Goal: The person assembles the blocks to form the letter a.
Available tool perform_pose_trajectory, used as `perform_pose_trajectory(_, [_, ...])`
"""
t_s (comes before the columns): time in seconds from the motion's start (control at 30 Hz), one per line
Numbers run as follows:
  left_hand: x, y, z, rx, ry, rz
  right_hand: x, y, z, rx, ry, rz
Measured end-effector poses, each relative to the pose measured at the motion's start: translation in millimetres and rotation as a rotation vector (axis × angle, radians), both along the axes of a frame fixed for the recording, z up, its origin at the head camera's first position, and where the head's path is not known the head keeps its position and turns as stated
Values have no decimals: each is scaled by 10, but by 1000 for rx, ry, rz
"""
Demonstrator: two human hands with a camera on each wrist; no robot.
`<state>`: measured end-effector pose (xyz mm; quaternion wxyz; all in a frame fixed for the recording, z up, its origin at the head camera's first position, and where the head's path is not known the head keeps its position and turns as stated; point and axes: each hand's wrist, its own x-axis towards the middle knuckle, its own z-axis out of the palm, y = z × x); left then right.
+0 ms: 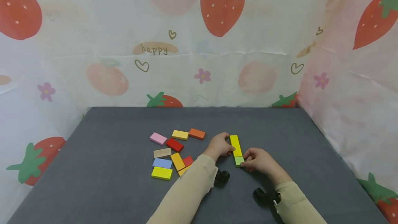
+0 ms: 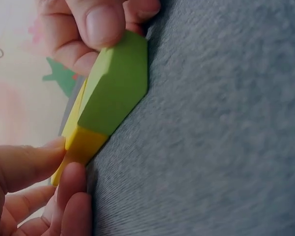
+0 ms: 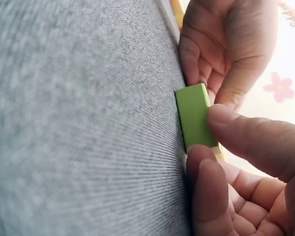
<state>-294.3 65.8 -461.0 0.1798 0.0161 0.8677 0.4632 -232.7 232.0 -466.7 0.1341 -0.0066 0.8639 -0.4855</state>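
1 yellow block (image 1: 235, 145) is touching green block (image 1: 239, 161) on gray surface (image 1: 118, 137); L hand (image 1: 219, 146) pinching yellow, R hand (image 1: 259, 160) pinching green, w/ narrow grips.

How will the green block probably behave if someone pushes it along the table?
The green block is probably stiff, as its faces look flat and its edges straight. It seems unlikely to roll, given its boxy shape. Pushed toward the yellow strip, it would likely press against that, since their ends meet.
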Motion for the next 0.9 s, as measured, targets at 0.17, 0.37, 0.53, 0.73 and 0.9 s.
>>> perform_pose_trajectory(0.17, [-69, -39, -21, -4, -40, -26, -27, -15, -51, -11, 9, 27])
perform_pose_trajectory(0.37, [-69, -52, 31, -2, -67, -22, -36, -7, -9, -22, 14, 82])
perform_pose_trajectory(0.53, [-61, -49, 51, 6, -66, -21, -67, 35, -12, -12, 27, 124])
perform_pose_trajectory(0.73, [-58, -49, 55, 9, -69, -30, -104, 66, -33, 11, 53, 170])
perform_pose_trajectory(0.9, [-63, -38, 43, 4, -65, -36, -126, 86, -29, 35, 69, 193])
